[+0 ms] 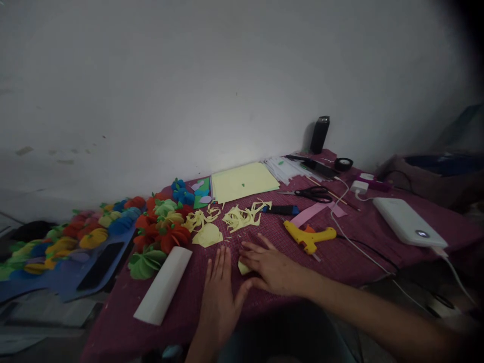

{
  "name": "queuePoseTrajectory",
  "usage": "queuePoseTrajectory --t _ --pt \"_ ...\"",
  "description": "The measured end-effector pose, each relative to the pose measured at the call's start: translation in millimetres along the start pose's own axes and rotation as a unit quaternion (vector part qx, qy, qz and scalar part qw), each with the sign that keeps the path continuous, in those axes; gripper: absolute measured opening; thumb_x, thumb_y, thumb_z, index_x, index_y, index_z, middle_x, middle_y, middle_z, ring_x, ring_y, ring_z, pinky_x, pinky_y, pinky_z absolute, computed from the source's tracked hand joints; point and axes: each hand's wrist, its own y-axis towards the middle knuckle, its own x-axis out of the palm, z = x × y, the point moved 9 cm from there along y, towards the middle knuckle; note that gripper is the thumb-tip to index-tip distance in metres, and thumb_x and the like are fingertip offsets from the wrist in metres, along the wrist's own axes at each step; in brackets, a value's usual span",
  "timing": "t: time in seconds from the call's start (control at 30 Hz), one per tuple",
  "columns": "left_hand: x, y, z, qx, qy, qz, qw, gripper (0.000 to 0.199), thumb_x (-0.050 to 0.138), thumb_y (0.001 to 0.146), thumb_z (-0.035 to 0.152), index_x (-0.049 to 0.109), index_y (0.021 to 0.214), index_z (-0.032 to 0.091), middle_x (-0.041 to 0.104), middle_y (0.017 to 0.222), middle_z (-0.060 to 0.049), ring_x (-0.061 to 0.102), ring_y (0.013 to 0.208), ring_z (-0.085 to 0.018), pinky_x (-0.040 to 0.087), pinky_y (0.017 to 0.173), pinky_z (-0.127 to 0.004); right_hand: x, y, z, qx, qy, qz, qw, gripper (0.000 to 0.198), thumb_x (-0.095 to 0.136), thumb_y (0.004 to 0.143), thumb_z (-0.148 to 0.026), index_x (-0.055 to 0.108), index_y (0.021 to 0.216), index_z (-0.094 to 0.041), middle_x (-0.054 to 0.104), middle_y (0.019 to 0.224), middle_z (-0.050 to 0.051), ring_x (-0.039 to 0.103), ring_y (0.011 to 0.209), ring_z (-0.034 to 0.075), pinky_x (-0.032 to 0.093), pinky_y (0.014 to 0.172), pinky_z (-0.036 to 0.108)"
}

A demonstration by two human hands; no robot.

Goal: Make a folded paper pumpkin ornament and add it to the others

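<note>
My left hand (pixel 221 290) lies flat on the maroon cloth, fingers stretched forward and thumb out toward my right hand. Under the fingers of my right hand (pixel 274 268) is a small pale yellow paper piece (pixel 244 268), partly hidden; these fingers are spread and pressed down on it. Just beyond the left fingertips rests a rounded yellow paper cutout (pixel 207 235). Curly yellow paper scraps (pixel 242 217) are heaped behind it. To the right of my right hand lies a yellow glue gun (pixel 310 237). A white rolled paper piece (pixel 164 286) is left of my left hand.
Colourful paper pumpkins (pixel 172 234) crowd the left side. Yellow paper sheets (pixel 245 182) lie by the wall, near black scissors (pixel 313 193) and a dark-handled tool (pixel 282 209). A white power bank (pixel 408 222) with cables is at right. A black can (pixel 320 135) stands behind.
</note>
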Motion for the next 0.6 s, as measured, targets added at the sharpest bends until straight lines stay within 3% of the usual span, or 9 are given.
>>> queuePoseTrajectory --t 0.13,0.23,0.37,0.5,0.6 --pt "-1.3 -3.0 -7.4 -0.015 -0.009 0.004 1.000 0.069 0.040 0.090 0.039 0.006 0.144 0.012 0.027 0.147 -0.017 0.018 0.137 -0.026 0.025 0.108 -0.052 9.6 2.9 -0.7 0.000 0.006 -0.017 1.000 0.060 0.043 0.089 -0.050 0.040 0.135 -0.013 0.048 0.136 0.015 0.033 0.132 0.023 -0.002 0.111 0.049" --pt "-3.2 -3.2 -9.4 -0.025 -0.011 0.007 1.000 0.067 0.039 0.091 0.038 0.007 0.144 0.012 0.025 0.148 -0.016 0.016 0.138 -0.025 0.025 0.108 -0.052 -1.7 0.9 1.0 -0.004 0.017 -0.028 0.999 0.059 0.044 0.088 -0.052 0.043 0.134 -0.016 0.047 0.137 0.014 0.028 0.135 0.023 0.001 0.111 0.049" --pt "6.1 2.0 8.9 0.010 -0.008 -0.022 1.000 0.066 0.038 0.090 0.045 0.016 0.142 0.010 0.025 0.148 -0.015 0.015 0.138 -0.024 0.024 0.110 -0.050 -17.4 -8.7 10.2 0.026 0.007 -0.009 1.000 0.057 0.041 0.090 -0.050 0.037 0.138 -0.018 0.038 0.143 0.011 0.020 0.137 0.024 0.001 0.110 0.053" --pt "26.7 7.4 31.3 0.055 -0.028 -0.072 0.996 0.072 0.037 0.087 0.055 0.024 0.141 0.010 0.030 0.146 -0.014 0.019 0.137 -0.025 0.024 0.110 -0.051 -0.1 -20.6 17.8 0.041 -0.004 -0.030 0.999 0.053 0.041 0.091 -0.045 0.037 0.138 -0.019 0.044 0.140 0.011 0.022 0.136 0.026 0.004 0.109 0.056" --pt "39.7 7.8 34.8 0.060 -0.034 -0.110 0.991 0.080 0.037 0.083 0.063 0.028 0.139 0.007 0.031 0.145 -0.016 0.021 0.136 -0.027 0.026 0.109 -0.051 8.9 -24.4 22.5 0.046 -0.006 -0.030 0.998 0.052 0.041 0.091 -0.043 0.036 0.138 -0.019 0.046 0.139 0.010 0.022 0.136 0.026 0.004 0.109 0.056"
